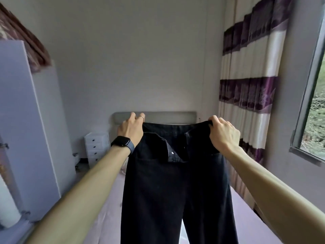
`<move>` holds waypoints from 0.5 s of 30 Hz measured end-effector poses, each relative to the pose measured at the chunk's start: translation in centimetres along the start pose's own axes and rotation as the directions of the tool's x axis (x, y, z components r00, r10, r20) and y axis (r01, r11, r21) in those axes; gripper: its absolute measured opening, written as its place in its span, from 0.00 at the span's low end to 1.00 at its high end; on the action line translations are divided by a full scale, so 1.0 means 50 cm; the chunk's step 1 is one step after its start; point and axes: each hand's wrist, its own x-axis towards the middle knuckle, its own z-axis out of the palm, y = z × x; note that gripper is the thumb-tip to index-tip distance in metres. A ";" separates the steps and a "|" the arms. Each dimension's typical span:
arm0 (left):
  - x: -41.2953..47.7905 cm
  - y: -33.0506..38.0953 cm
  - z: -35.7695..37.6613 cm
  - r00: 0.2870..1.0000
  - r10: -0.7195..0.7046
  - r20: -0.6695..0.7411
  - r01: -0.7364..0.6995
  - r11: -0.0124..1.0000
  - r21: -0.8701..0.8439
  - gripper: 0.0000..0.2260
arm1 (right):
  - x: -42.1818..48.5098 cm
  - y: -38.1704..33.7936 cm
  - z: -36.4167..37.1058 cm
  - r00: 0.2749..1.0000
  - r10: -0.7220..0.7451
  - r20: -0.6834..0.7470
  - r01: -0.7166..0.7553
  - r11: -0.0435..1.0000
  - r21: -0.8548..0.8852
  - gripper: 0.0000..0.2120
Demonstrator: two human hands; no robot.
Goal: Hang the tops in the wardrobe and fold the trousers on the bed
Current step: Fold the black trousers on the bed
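Right now the person is holding up a pair of black trousers [175, 191] in the air over the bed [112, 208]. The left hand [131, 128] has its fingers curled round one end of the waistband. The right hand [222, 133] has its fingers curled round the other end. Both hands hold on, and the waistband is pulled out wide between them. The button at the front is undone, so the top flaps open a bit. The two legs hang straight down (their ends go off the bottom of the picture, so I cannot tell if they touch the bed).

I think this is the trouser part of the job, right at its start. The trousers are spread out but not folded yet. Next, the hands probably need to bring the two ends of the waistband together so one leg lies on the other. Then they can lay the trousers down flat on the sheet. The cloth is floppy, so the legs could twist or bunch up. The wardrobe [19, 120] stands at the left, beside the bed.
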 end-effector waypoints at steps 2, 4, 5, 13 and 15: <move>0.008 -0.028 0.090 1.000 -0.001 0.028 0.001 1.000 -0.004 0.13 | -0.005 -0.002 0.089 0.999 0.011 0.044 -0.012 1.000 0.014 0.08; 0.017 -0.064 0.212 0.996 -0.020 0.083 0.022 1.000 -0.015 0.14 | -0.009 -0.003 0.207 0.995 0.009 0.098 -0.011 1.000 0.017 0.06; 0.017 -0.080 0.270 0.994 -0.025 0.110 0.027 0.999 -0.019 0.15 | -0.016 -0.001 0.257 0.992 0.008 0.129 -0.013 0.999 0.033 0.06; -0.066 -0.194 0.770 0.839 -0.173 0.515 0.237 0.970 -0.062 0.15 | -0.142 0.007 0.713 0.884 -0.023 0.466 0.003 0.999 0.044 0.06; -0.115 -0.205 0.861 0.777 -0.193 0.599 0.280 0.959 -0.054 0.15 | -0.207 0.012 0.796 0.789 0.030 0.614 -0.081 0.995 0.055 0.05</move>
